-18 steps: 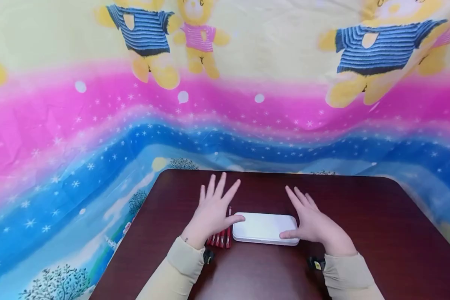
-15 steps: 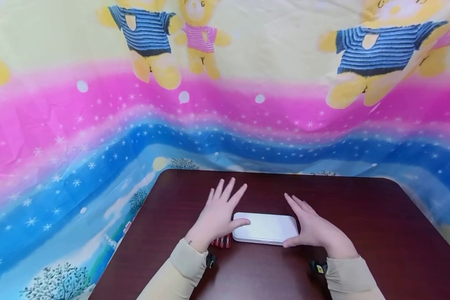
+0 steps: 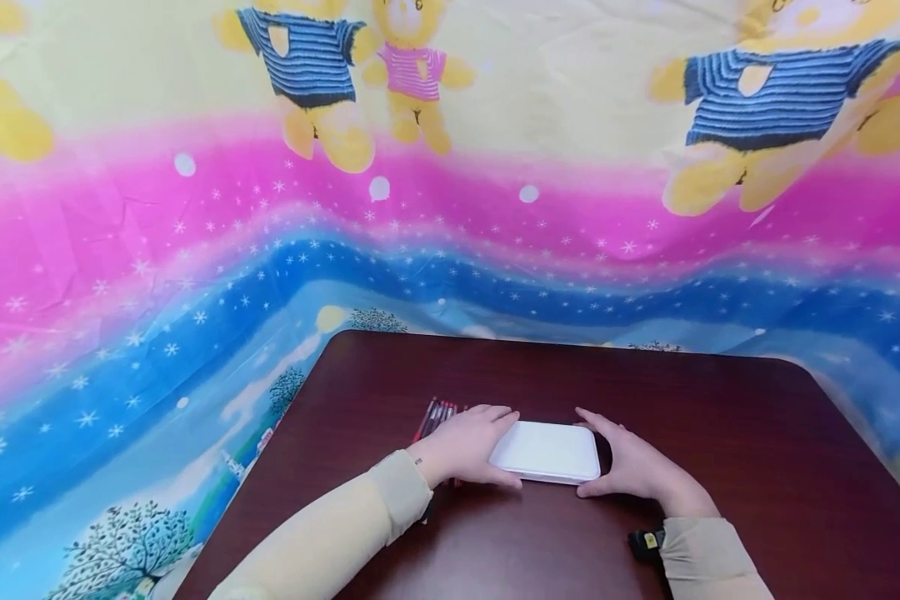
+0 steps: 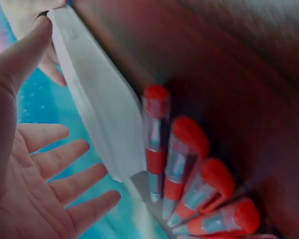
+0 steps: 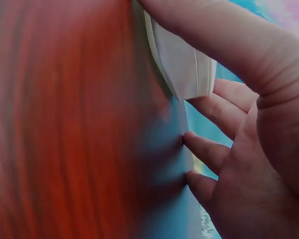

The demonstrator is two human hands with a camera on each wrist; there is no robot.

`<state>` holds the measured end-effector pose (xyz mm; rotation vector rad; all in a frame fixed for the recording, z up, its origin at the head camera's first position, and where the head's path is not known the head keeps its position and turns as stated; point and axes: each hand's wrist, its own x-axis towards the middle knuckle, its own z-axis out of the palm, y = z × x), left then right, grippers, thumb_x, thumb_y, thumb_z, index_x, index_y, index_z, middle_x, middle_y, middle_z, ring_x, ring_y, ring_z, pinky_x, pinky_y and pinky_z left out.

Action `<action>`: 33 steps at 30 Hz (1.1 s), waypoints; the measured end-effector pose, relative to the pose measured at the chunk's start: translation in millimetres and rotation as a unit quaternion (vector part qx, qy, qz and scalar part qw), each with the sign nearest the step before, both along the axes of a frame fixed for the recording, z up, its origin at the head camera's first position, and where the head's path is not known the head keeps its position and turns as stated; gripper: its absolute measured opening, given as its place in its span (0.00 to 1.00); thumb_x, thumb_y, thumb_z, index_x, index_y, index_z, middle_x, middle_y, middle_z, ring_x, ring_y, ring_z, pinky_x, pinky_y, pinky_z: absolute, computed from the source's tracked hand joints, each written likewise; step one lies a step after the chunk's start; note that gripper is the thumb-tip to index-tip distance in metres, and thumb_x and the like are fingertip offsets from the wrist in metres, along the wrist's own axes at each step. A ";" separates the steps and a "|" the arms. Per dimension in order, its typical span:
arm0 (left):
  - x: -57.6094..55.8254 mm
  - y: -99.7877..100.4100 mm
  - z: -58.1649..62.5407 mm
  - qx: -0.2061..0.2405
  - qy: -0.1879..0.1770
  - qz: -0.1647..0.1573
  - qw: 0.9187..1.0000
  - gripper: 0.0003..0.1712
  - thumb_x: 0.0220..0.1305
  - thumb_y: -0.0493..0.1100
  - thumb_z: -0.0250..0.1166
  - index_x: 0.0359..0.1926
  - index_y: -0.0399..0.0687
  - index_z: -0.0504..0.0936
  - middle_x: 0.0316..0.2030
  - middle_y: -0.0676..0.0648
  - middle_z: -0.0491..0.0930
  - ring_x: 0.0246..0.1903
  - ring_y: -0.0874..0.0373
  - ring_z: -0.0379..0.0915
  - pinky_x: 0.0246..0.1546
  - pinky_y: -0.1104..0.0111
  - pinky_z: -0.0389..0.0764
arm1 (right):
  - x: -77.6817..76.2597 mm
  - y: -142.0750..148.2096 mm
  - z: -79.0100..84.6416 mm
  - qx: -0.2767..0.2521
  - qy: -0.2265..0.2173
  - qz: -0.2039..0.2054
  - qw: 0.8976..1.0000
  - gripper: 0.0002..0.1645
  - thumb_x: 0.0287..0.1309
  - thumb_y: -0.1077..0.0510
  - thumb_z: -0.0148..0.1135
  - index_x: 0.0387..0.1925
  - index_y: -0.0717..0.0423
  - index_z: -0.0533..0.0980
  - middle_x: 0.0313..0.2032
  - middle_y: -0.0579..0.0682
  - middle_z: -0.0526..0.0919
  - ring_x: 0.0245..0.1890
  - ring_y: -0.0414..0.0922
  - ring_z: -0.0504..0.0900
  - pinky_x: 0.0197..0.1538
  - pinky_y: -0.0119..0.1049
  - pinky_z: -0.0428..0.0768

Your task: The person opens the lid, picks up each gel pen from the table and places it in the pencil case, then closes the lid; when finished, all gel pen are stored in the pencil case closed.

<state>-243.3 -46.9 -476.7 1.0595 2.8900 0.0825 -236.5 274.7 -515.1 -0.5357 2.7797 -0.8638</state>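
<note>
A flat white case [image 3: 547,450] with rounded corners lies on the table between both hands. Its left end is under my left hand [image 3: 468,446], with the thumb at the near long edge and the fingertips at the far one. My right hand [image 3: 637,462] grips the right end between thumb and fingers, leaving a gap before the palm. Seen from the left wrist, thumb and fingers are on either side of the case [image 4: 104,94]. Several red-capped pens [image 4: 175,164] lie beside its left end, partly hidden by the left hand in the head view.
The dark reddish-brown table [image 3: 690,400] has rounded far corners and a glossy top. Behind it hangs a curtain [image 3: 540,225] printed with bears and snowflakes. A small black device [image 3: 645,543] sits at the right wrist.
My left hand has gone from spread fingers above the case to lying over its left end. The right hand's fingers have come down and closed in on the right end.
</note>
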 end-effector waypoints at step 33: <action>-22.4 19.5 0.9 -0.033 0.025 -0.018 0.999 0.47 0.55 0.77 0.77 0.65 0.52 0.86 0.51 0.52 0.82 0.45 0.60 0.80 0.54 0.67 0.85 | -6.0 -0.3 -20.3 -0.015 -0.003 -0.028 0.999 0.64 0.44 0.33 0.88 0.77 0.52 0.69 0.84 0.71 0.56 0.83 0.75 0.55 0.72 0.77 0.71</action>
